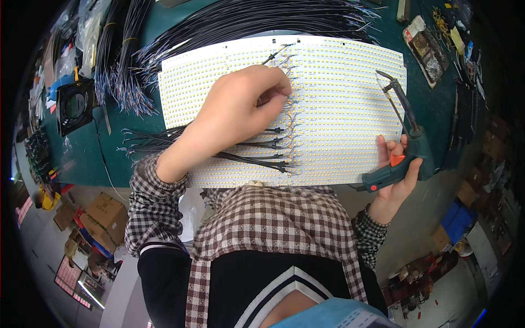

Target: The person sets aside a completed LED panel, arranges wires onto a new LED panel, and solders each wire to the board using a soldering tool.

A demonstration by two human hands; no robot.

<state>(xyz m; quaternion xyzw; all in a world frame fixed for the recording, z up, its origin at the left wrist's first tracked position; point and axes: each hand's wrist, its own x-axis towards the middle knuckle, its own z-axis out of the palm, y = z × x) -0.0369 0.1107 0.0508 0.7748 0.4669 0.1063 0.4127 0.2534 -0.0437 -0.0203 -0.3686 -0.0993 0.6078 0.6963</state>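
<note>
A white LED board sheet (350, 115), dotted with rows of small yellowish chips, lies in front of me. My left hand (232, 106) reaches over its middle, thumb and forefinger closed in a pinch on a thin wire; most of that wire is hidden by the hand. Several black cables (257, 144) run beneath my wrist, their fine bare ends meeting the board's centre column. Another short black cable (272, 56) touches that column farther up. At the board's right edge, my right hand (398, 183) grips a green soldering gun (421, 153) with a red trigger, its tip raised over the board.
A long bundle of black cables (246, 24) stretches behind the board, and more bundles (126, 60) lie at the left. A black fan (75, 106) stands on the green table (82, 164). A stained solder box (426, 49) sits at far right. Cardboard boxes (104, 221) are below left.
</note>
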